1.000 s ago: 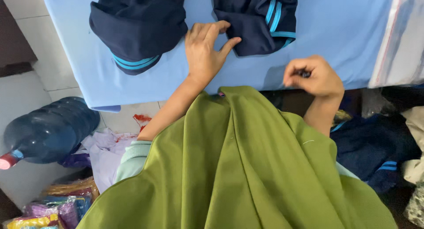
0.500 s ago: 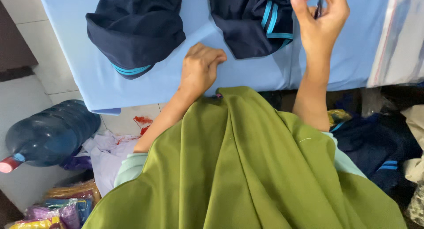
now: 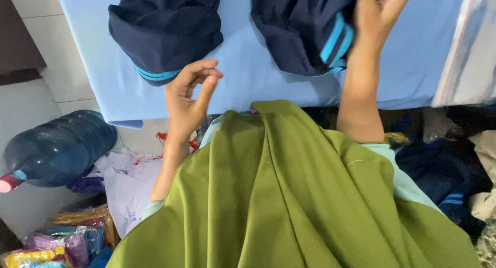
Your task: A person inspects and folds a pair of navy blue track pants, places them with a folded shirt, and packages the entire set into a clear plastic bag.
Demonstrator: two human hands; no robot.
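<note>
A navy garment lies on the light blue table (image 3: 258, 77), with a left sleeve (image 3: 165, 30) and a right sleeve (image 3: 305, 30), both with light blue stripes at the cuff. My left hand (image 3: 188, 97) hovers at the table's near edge just below the left cuff. Its fingers are apart and curled, with nothing in them. My right hand (image 3: 377, 15) reaches up over the right sleeve and grips the navy fabric beside the striped cuff. An olive green cloth (image 3: 289, 195) drapes over my chest and fills the lower middle of the view.
A large blue water bottle (image 3: 57, 149) lies on the tiled floor at left, next to lavender cloth (image 3: 129, 180) and colourful packets (image 3: 57, 245). A clear plastic sheet (image 3: 470, 51) hangs over the table's right side. Dark clothes (image 3: 449, 180) are piled at lower right.
My left hand has lifted off the table and drawn back towards me, with the fingers opening. My right hand rose from the table's near edge up to the right sleeve.
</note>
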